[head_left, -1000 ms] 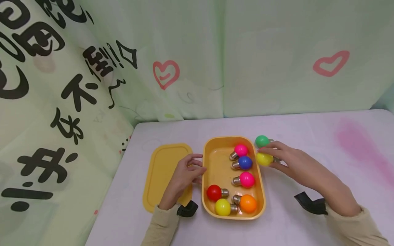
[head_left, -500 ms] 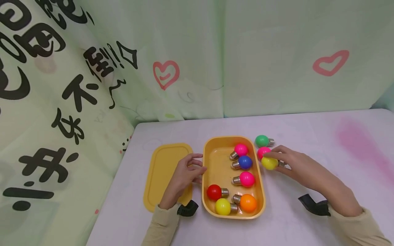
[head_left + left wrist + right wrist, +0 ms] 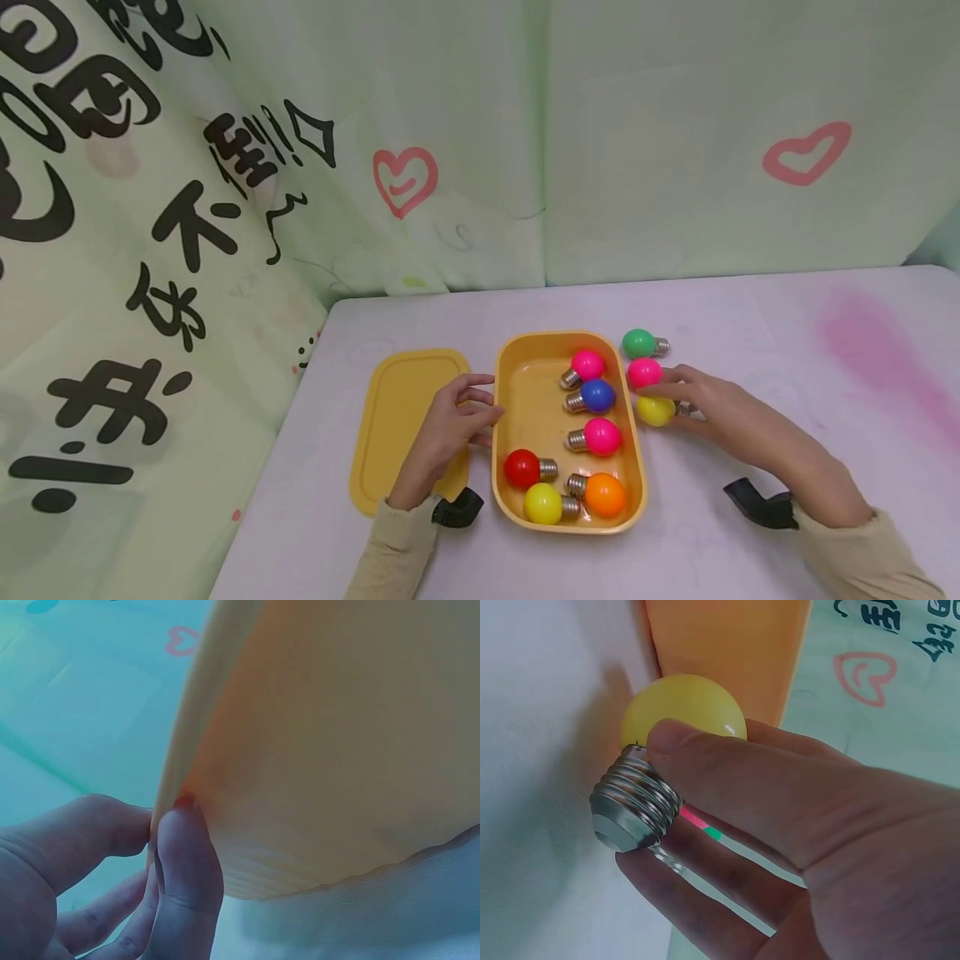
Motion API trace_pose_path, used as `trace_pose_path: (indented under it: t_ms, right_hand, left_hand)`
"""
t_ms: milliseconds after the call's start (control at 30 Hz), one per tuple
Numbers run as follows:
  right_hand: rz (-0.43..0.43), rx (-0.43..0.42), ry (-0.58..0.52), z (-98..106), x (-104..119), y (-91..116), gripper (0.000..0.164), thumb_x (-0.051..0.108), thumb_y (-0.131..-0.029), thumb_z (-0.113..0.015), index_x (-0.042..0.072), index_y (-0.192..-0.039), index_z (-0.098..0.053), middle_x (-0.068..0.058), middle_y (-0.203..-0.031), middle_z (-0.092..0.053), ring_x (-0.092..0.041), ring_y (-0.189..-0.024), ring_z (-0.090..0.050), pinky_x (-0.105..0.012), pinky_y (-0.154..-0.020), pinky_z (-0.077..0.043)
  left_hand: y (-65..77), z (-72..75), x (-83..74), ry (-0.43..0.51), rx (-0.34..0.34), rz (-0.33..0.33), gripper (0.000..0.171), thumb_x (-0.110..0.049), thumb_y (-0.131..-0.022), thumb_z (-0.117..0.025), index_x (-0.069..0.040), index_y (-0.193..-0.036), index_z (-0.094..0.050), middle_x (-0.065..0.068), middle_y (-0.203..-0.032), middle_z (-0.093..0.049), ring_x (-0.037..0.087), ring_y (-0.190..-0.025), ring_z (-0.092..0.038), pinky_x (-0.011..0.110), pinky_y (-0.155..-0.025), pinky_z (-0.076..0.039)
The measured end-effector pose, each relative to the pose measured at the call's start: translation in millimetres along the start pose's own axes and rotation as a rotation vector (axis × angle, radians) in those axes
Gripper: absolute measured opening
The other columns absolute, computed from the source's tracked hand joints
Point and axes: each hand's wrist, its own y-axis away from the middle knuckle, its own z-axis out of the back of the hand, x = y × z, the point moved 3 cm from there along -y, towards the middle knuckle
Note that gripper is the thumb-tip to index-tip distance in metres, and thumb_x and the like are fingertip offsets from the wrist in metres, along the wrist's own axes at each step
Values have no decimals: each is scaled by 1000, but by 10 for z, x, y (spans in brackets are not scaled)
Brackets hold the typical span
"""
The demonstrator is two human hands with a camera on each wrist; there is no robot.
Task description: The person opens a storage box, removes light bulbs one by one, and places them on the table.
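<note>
My right hand (image 3: pixel 712 408) pinches a yellow light bulb (image 3: pixel 684 709) between thumb and fingers, just right of a yellow-orange plastic box (image 3: pixel 517 353). In the right wrist view its silver screw base (image 3: pixel 634 799) sticks out past the thumb. A pink bulb (image 3: pixel 645 372) and a green bulb (image 3: pixel 639 343) lie beyond it, along the box's right side. Thumb and fingers of my left hand (image 3: pixel 453 425) pinch the box's left wall (image 3: pixel 184 742). Inside the box are pink bulbs (image 3: pixel 602 437), a blue bulb (image 3: pixel 597 397), a red bulb (image 3: pixel 522 470), an orange bulb (image 3: pixel 604 497) and another yellow bulb (image 3: pixel 542 505).
A flat yellow lid (image 3: pixel 393 417) lies on the table left of the box, partly under my left forearm. The white-covered table (image 3: pixel 787 350) backs onto a pale green curtain (image 3: pixel 675 167) with hearts and black lettering.
My right hand has drawn the yellow bulb a little right and toward me, away from the green bulb. The pink bulb, earlier hidden behind the hand, now shows. My left hand has stayed put.
</note>
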Motion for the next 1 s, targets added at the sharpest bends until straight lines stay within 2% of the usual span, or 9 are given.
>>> trace_pose_path:
  t_ms: [233, 533, 667, 1000]
  right_hand:
    - [-21, 19, -5, -51, -40, -19, 44, 13, -80, -82, 12, -122, -70, -18, -126, -60, -39, -111, -61, -51, -85, -57]
    - [-18, -19, 15, -54, -48, -46, 44, 12, -78, -83, 10, -120, -71, -12, -114, -61, -29, -99, -63, -45, -81, -60]
    - [-34, -30, 17, -50, -46, -51, 46, 12, -79, -83, 9, -122, -69, -12, -115, -61, -29, -100, -63, -46, -82, -59]
    - [-47, -26, 50, -22, -20, -59, 52, 10, -79, -82, 15, -128, -66, -15, -116, -60, -32, -101, -62, -49, -81, -59]
  left_hand:
    - [-8, -3, -8, -6, 6, 4, 48, -11, -90, -73, -8, -134, -55, 13, -107, -61, 18, -71, -67, 31, -66, -61]
    - [-3, 6, 0, -7, -1, 7, 48, -12, -90, -73, -8, -134, -54, 13, -107, -61, 18, -71, -67, 31, -66, -61]
    - [-2, 11, -1, -4, 0, 7, 48, -12, -90, -73, -8, -134, -54, 13, -107, -61, 19, -71, -67, 31, -66, -61]
    - [-6, 8, 6, -5, -3, 8, 48, -10, -90, -72, -8, -134, -54, 13, -106, -61, 18, -70, -66, 31, -65, -61]
